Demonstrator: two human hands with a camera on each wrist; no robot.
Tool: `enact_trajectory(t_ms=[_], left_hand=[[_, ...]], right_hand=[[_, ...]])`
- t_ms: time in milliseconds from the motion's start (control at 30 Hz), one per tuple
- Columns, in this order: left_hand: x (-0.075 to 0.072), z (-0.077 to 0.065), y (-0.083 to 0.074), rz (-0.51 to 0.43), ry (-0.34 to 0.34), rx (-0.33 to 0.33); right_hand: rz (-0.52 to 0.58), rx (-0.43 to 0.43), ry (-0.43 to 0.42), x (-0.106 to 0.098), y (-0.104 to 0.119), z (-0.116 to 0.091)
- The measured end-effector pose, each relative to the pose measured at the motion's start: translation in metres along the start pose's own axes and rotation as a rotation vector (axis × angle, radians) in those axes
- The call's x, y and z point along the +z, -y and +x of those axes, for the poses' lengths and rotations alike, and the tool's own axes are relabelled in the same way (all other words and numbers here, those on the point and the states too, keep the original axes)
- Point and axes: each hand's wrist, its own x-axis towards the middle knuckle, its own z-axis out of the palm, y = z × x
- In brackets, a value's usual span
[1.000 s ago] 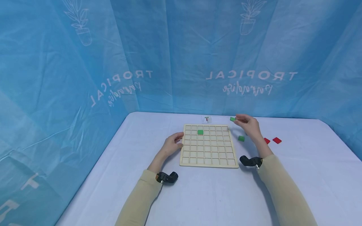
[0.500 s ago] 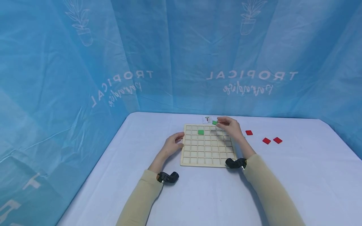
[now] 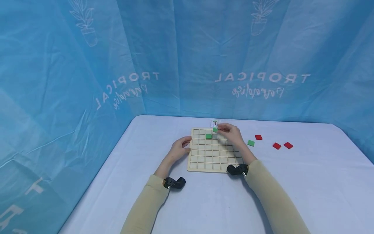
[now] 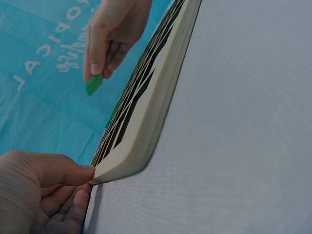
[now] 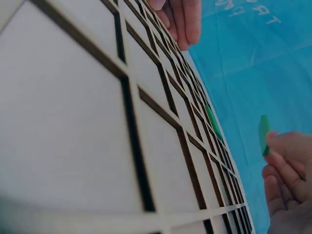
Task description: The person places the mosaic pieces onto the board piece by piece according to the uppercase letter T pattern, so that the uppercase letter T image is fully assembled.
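Observation:
In the head view, the square wooden grid board lies on the table. My left hand rests at its left side, thumb and fingertips touching the edge. In the left wrist view, the thumb meets the board's rim near a rounded corner. My right hand pinches a small green square tile between thumb and fingers, over the board's far rows. The right wrist view shows this held tile raised above the grid. Another green tile sits in a cell just left of the hand.
A small printed card with a grid pattern lies behind the board. Right of the board are a loose green tile and red tiles, one nearer and two farther right. A blue curtain hangs behind the white table.
My right hand has carried the green tile left, from beyond the board's right side to over its far rows. The loose tiles came into sight behind it. My left hand stays put.

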Motion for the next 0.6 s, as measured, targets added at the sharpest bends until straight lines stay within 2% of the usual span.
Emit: enact_trajectory(t_ms=[233,500,600], left_hand=[[0.000,-0.001,-0.002,-0.002,-0.003,-0.003],[0.000,-0.001,-0.002,-0.001,-0.008,-0.006],[0.000,-0.001,-0.002,-0.005,-0.006,-0.006]], right_hand=[[-0.102,-0.026,0.016,0.005,-0.013,-0.002],[-0.193,-0.056,0.038,0.009,-0.013,-0.004],[-0.197,-0.067,0.043,0.010,-0.014,-0.004]])
